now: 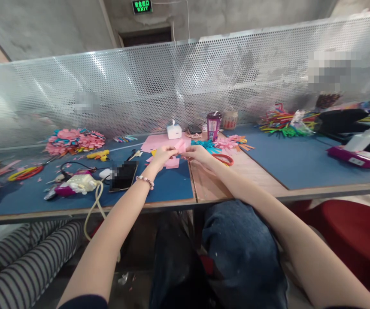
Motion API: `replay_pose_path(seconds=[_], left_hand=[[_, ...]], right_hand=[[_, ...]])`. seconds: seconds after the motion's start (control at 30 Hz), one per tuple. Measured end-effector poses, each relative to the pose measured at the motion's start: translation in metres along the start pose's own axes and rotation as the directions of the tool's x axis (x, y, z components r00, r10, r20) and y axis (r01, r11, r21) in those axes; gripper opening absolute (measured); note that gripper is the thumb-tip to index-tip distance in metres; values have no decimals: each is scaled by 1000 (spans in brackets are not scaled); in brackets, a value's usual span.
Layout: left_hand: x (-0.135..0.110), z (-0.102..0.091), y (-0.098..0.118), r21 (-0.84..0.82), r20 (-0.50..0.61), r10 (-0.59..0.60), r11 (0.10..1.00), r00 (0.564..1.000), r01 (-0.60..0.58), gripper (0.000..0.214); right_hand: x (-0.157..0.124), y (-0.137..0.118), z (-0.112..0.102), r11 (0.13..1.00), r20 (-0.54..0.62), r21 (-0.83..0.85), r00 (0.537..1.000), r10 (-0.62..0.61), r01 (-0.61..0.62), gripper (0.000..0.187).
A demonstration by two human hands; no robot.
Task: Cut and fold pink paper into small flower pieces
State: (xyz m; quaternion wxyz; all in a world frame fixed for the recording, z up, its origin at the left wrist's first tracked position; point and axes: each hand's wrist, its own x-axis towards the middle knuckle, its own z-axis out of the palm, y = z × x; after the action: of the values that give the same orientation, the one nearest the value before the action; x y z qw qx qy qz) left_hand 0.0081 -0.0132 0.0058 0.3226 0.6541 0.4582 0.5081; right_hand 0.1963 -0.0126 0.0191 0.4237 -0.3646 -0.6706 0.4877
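My left hand [163, 155] and my right hand [197, 152] meet above the table, both pinching a small pink paper piece [181, 146] between their fingertips. A bead bracelet sits on my left wrist. Under the hands lie more pink paper pieces [173, 163] on the blue mat [168, 184]. Red-handled scissors [224, 159] lie just right of my right hand. A larger pink sheet [159, 141] lies behind the hands.
A black phone [122, 175], a yellow glue gun [98, 155], a white box [174, 130], a purple cup [213, 125] and paper flowers [75, 140] are on the table. Colored strips [284, 122] lie far right. A person in striped trousers [24, 262] sits at left. A perforated metal screen [185, 86] backs the table.
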Motion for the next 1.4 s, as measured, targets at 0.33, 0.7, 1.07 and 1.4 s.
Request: replay_pose_path(seconds=[0.33,0.7,1.07,1.4], left_hand=[[7,-2,-9,-27,-20,-13,1000,1000,13,15],[3,-2,-4,-23,16,-24,999,1000,24,16],[0,0,2,-118,64,-52,991,997,60,41],[4,-2,-2,-4,82,44,999,996,-44,27]], right_hand=[[5,8,0,999,72,28,997,34,-36,20],[3,7,2,998,109,-2,992,-63,64,21],[22,33,-3,996,326,93,945,-12,-20,20],[-4,3,-2,999,346,23,937,-40,34,20]])
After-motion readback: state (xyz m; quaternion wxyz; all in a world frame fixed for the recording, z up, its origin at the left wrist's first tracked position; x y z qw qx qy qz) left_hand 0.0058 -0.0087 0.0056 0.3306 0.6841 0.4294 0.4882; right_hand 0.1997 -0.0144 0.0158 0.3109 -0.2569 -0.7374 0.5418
